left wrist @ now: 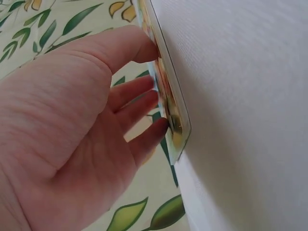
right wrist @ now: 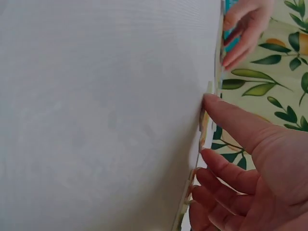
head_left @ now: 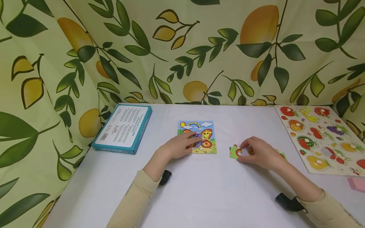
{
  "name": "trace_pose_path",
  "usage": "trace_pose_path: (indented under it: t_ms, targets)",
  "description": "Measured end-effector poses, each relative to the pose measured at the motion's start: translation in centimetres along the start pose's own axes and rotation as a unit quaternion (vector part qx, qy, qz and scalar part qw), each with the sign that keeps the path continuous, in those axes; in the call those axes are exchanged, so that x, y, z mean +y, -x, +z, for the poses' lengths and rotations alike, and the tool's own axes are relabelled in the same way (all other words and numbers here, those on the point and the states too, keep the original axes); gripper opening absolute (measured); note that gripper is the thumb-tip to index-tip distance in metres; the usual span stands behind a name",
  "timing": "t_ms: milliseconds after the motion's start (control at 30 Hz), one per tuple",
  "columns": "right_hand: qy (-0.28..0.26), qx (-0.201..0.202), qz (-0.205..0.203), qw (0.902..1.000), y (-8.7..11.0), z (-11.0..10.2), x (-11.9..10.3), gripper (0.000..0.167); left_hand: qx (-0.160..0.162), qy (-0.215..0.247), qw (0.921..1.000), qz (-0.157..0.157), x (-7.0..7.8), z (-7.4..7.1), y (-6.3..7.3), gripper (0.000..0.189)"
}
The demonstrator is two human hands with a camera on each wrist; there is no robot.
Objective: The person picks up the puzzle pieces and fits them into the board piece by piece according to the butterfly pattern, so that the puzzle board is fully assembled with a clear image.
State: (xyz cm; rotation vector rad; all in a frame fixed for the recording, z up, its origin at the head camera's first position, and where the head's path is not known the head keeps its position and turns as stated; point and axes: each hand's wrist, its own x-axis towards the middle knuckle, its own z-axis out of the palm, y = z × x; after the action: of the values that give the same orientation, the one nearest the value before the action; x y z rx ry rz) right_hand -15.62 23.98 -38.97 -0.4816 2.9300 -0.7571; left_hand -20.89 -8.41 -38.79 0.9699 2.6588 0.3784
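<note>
A square butterfly jigsaw puzzle in its tray lies flat on the white table. My left hand rests on it from the left, its fingertips touching the picture and covering part of the butterfly; the left wrist view shows the thumb on the puzzle too. To the right, my right hand pinches a green jigsaw piece with a red-and-yellow curve between thumb and index finger, low at the table. More colourful pieces lie partly hidden under and behind that hand.
A teal-edged box lies at the back left. At the right is a wooden fruit peg board, with a pink block near its front corner. A leaf-patterned curtain hangs behind the table.
</note>
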Motion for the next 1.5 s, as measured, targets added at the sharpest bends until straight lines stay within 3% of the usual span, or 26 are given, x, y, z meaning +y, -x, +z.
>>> trace_pose_path:
  t_ms: [133,233,433,567,833,1000,1200,1500]
  targets:
    - [-0.009,-0.004,-0.003,0.9999,-0.2,0.3,-0.2,0.037,0.025,-0.003,0.9997,-0.006,-0.1,-0.2,0.6,0.050]
    - [-0.028,-0.010,0.001,0.9996,-0.4,0.5,-0.4,0.039,0.040,0.003,0.9988,-0.028,-0.2,-0.3,1.8,0.048]
    - [-0.078,-0.023,0.001,0.9967,-1.1,0.5,-1.1,0.032,0.040,0.021,0.9948,-0.091,-0.9,-0.3,5.4,0.050]
    - [-0.139,-0.029,0.003,0.9898,-2.4,0.9,-2.2,0.025,0.034,0.035,0.9941,-0.097,-1.1,-0.5,6.8,0.053]
    - [-0.255,-0.061,0.023,0.9646,-6.8,3.3,-6.2,0.026,0.020,0.052,0.9957,-0.074,-1.3,-0.3,7.2,0.058]
    - [-0.287,-0.078,0.016,0.9546,-8.8,5.4,-8.5,0.021,0.016,0.056,0.9960,-0.068,-1.6,-0.1,7.2,0.059]
    - [-0.276,-0.072,0.006,0.9584,-10.2,6.6,-10.2,0.018,0.021,0.053,0.9966,-0.058,-1.9,0.1,7.2,0.058]
    - [-0.218,-0.063,0.000,0.9739,-11.2,7.1,-10.9,0.014,0.038,0.042,0.9973,-0.047,-2.1,0.0,7.0,0.054]
